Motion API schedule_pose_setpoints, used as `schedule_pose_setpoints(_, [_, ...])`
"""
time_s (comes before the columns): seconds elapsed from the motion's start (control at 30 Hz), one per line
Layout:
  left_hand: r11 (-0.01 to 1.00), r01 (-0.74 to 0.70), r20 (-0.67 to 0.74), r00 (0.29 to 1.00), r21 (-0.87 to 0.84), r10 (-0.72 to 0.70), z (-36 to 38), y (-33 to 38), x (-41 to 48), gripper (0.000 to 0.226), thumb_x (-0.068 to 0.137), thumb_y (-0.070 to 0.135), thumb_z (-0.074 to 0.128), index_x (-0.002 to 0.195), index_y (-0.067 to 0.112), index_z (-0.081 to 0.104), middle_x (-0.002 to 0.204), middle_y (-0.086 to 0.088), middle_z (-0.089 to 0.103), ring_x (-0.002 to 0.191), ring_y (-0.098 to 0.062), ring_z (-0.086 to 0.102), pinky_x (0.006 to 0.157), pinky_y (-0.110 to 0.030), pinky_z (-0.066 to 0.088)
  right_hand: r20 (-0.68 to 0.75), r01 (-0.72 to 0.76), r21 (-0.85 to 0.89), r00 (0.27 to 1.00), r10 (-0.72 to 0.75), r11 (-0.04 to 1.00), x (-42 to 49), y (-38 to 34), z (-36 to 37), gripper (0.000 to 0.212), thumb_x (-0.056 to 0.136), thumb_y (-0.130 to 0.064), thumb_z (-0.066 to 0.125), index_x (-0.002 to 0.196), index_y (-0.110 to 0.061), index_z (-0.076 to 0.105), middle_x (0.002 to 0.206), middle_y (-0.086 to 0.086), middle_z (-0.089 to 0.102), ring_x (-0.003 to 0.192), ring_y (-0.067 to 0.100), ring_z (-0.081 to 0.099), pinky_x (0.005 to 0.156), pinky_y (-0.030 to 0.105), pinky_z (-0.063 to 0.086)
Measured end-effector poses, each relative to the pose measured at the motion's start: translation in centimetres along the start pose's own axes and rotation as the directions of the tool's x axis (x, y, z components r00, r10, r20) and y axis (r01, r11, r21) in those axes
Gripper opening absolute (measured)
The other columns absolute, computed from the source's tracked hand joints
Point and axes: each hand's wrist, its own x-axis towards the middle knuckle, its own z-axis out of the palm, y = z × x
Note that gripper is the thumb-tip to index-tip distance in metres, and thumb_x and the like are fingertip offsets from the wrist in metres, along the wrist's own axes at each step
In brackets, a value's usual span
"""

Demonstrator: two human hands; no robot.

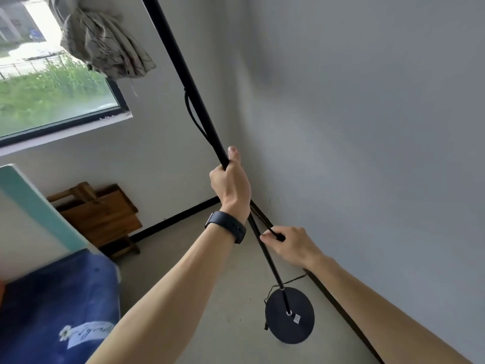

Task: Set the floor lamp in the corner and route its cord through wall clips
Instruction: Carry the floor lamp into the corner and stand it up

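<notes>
A black floor lamp pole (pixel 189 82) runs from the top of the view down to a round black base (pixel 290 315) on the floor near the room's corner. My left hand (pixel 231 185), with a dark watch on the wrist, is wrapped around the pole at mid height. My right hand (pixel 291 246) pinches the thin black cord (pixel 191 114) lower down, just right of the pole. The cord loops off the pole above my left hand, and more of it trails on the floor behind the base. No wall clips show.
A window (pixel 52 82) with a knotted curtain (pixel 102 40) is on the left wall. A wooden stand (pixel 102 216) sits against that wall. A bed with a blue cover (pixel 57 306) fills the lower left. Black skirting (pixel 338 303) lines the right wall.
</notes>
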Motion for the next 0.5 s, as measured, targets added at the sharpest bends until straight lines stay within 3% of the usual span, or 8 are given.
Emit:
schedule_pose_setpoints(0.2, [0.999,0.015,-0.012,1.000,0.041,-0.014,2.7,-0.9,11.8,0.055,0.088,0.044,0.054,0.052,0.020,0.020,0.049,0.006,0.025,0.048,-0.018,0.021,0.053,-0.032,0.022,0.007,-0.080,-0.051,0.997,0.080,0.996,10.6,-1.7,-1.1,0.036,0.095,-0.057,0.054,0.097,-0.027,0.073,0.072,-0.004,0.067,0.058,0.010,0.055,0.058,0.023,0.042])
schedule_pose_setpoints(0.3, [0.997,0.040,-0.057,0.998,0.063,-0.036,3.9,-1.8,18.0,0.056,0.090,0.042,0.056,0.052,0.019,0.022,0.049,0.005,0.026,0.048,-0.019,0.023,0.054,-0.031,0.024,0.067,-0.128,-0.079,0.989,0.133,0.989,16.6,-2.1,-1.2,0.040,0.093,-0.059,0.053,0.073,-0.026,0.063,0.066,-0.002,0.064,0.057,0.013,0.055,0.060,0.027,0.045])
schedule_pose_setpoints(0.37, [0.996,0.056,-0.077,0.996,0.065,-0.051,4.8,-2.8,22.4,0.056,0.091,0.042,0.057,0.052,0.018,0.023,0.048,0.007,0.027,0.047,-0.018,0.023,0.052,-0.030,0.025,0.116,-0.149,-0.101,0.980,0.161,0.984,20.9,-2.3,-1.2,0.039,0.093,-0.059,0.053,0.070,-0.028,0.057,0.066,-0.003,0.066,0.055,0.009,0.056,0.060,0.024,0.043])
schedule_pose_setpoints(0.43, [0.996,0.069,-0.100,0.993,0.063,-0.062,6.0,-4.2,26.7,0.056,0.092,0.040,0.057,0.052,0.018,0.023,0.047,0.008,0.026,0.046,-0.017,0.023,0.050,-0.029,0.024,0.147,-0.160,-0.109,0.974,0.175,0.981,25.8,-1.9,-1.0,0.035,0.091,-0.062,0.053,0.083,-0.029,0.063,0.073,-0.003,0.069,0.064,0.011,0.064,0.063,0.025,0.047])
schedule_pose_setpoints(0.5, [0.994,0.081,-0.125,0.990,0.077,-0.071,7.5,-5.5,30.7,0.057,0.093,0.038,0.057,0.052,0.018,0.024,0.046,0.008,0.027,0.044,-0.016,0.023,0.050,-0.028,0.024,0.166,-0.156,-0.116,0.971,0.174,0.981,30.7,-1.0,-0.3,0.046,0.085,-0.070,0.052,0.118,-0.039,0.064,0.095,0.001,0.072,0.091,0.019,0.070,0.083,0.032,0.054])
